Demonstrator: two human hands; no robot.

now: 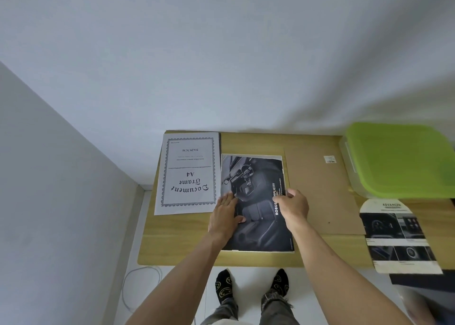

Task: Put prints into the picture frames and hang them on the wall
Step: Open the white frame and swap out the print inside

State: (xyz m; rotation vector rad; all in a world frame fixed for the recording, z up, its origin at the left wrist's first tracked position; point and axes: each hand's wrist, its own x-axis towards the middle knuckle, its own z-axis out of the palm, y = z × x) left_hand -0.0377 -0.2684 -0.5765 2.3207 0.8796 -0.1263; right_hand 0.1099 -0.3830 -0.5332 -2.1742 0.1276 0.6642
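Now left hand (225, 215) lies flat on the dark print (258, 201), right hand (293, 205) pinching its edge

Both forearms are bare to the lower edge of the view, with no sleeves, watch, rings or bands visible on the left hand (225, 216) or the right hand (293, 207). The legs are clad in grey denim jeans (275, 307), the right hem frayed and ragged (the left hem looks intact). The feet wear black socks (224, 287) printed with yellow smiley-type faces, no shoes; a pale garment edge (221, 322) shows at the bottom centre.
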